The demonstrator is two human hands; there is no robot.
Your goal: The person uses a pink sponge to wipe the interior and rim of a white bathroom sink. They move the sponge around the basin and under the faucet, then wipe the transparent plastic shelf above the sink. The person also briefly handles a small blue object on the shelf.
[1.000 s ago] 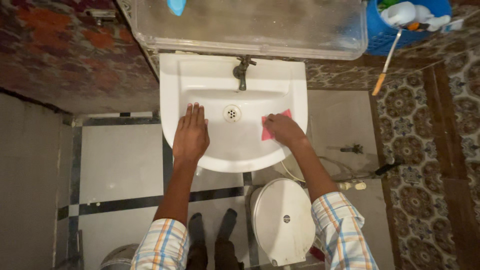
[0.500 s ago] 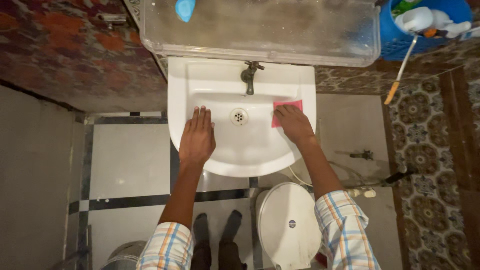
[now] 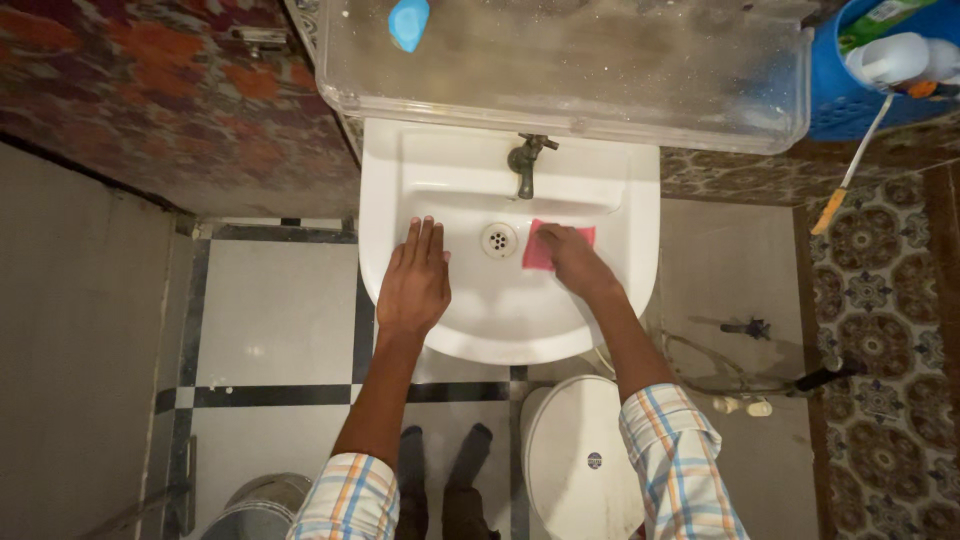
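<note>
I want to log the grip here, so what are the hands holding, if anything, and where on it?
The right hand presses a pink cloth flat against the sink basin, fingers over its right part. The left hand rests flat on the sink's left side, holding nothing.

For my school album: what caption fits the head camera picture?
Right hand presses a pink cloth beside the white sink's drain; left hand rests flat.
</note>
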